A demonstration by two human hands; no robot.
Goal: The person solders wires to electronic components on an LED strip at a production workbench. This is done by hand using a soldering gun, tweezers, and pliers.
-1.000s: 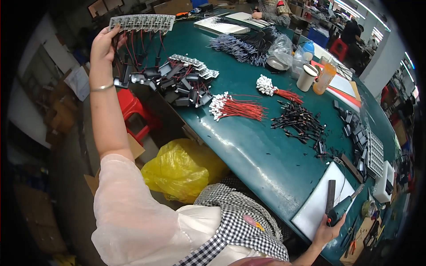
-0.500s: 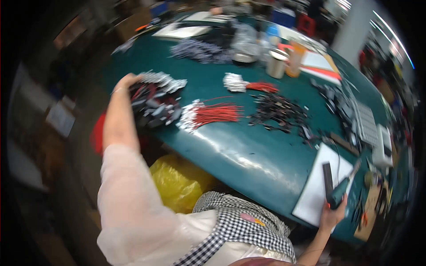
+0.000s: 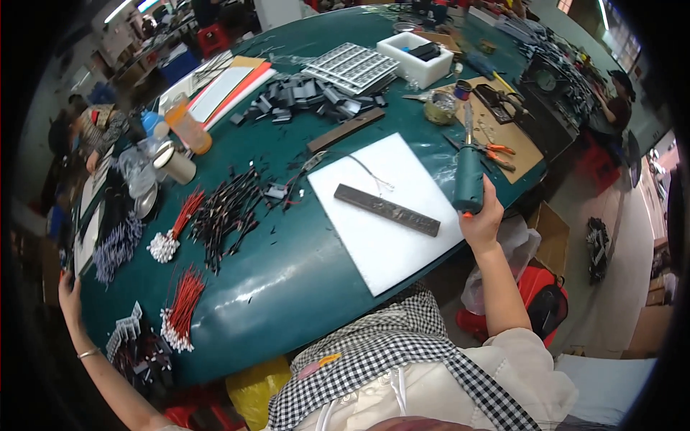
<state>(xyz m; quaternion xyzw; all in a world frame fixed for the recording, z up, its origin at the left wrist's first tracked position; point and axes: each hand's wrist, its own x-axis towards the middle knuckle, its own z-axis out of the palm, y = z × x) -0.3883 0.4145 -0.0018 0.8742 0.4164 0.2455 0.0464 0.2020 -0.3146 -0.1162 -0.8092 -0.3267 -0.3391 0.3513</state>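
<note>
My right hand (image 3: 483, 219) grips a green-handled tool (image 3: 468, 179) with a grey metal shaft, pointing away from me, over the right edge of a white foam sheet (image 3: 392, 237). A dark, flat bar (image 3: 387, 209) rests slantwise on that sheet beside a thin wire. Far out to the left, my left hand (image 3: 70, 298) reaches along the table's edge, fingers stretched and thumb apart. Something small and orange shows by its fingertips; its kind is unclear. Nearest that forearm lies a pile of dark wired parts with silvery strips (image 3: 133, 345).
Red wires with white ends lie in two bundles (image 3: 183, 305), beside a heap of black wired pieces (image 3: 224, 212). Farther back are an orange bottle (image 3: 188, 128), a cup (image 3: 174, 165), black blocks (image 3: 302, 97), white trays (image 3: 351, 68) and a foam box (image 3: 417, 61). Orange pliers (image 3: 499, 152) lie right.
My view has swung to the right. My left hand has left the pile with silvery strips and reached farther along the table's edge. My right hand still holds the green-handled tool.
</note>
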